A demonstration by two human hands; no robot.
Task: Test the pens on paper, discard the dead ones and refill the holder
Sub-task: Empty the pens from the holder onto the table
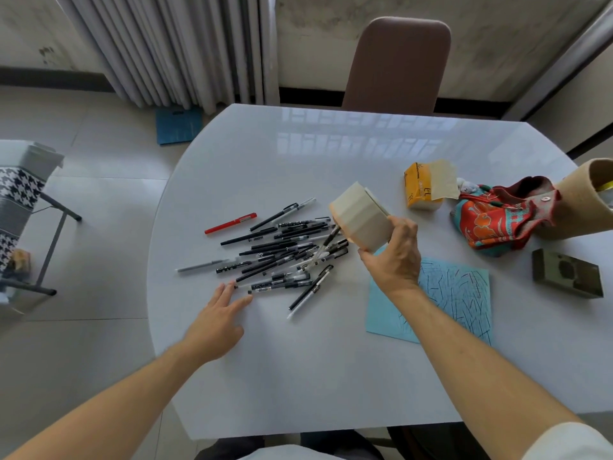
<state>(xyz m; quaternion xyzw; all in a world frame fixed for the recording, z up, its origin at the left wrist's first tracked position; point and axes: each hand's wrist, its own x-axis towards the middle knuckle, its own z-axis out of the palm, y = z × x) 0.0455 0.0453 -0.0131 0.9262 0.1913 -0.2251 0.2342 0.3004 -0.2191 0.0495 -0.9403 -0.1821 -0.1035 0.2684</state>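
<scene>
My right hand (396, 257) grips a beige faceted pen holder (361, 217) and holds it tipped over above the table, mouth toward the pens. One pen pokes out of its mouth. Several black pens (285, 252) lie in a loose heap on the white table (298, 376), with a red pen (230, 223) at the heap's far left and a grey pen (202, 266) on the left side. My left hand (220, 313) lies flat on the table, fingertips touching the near edge of the heap. A light blue paper (454, 293) covered in ink scribbles lies under my right wrist.
An orange tissue pack (423, 187) stands behind the holder. A patterned red and teal cloth bag (497, 217), a cardboard tube (583, 200) and a dark green box (567, 272) sit at the right. A brown chair (398, 64) faces the far edge.
</scene>
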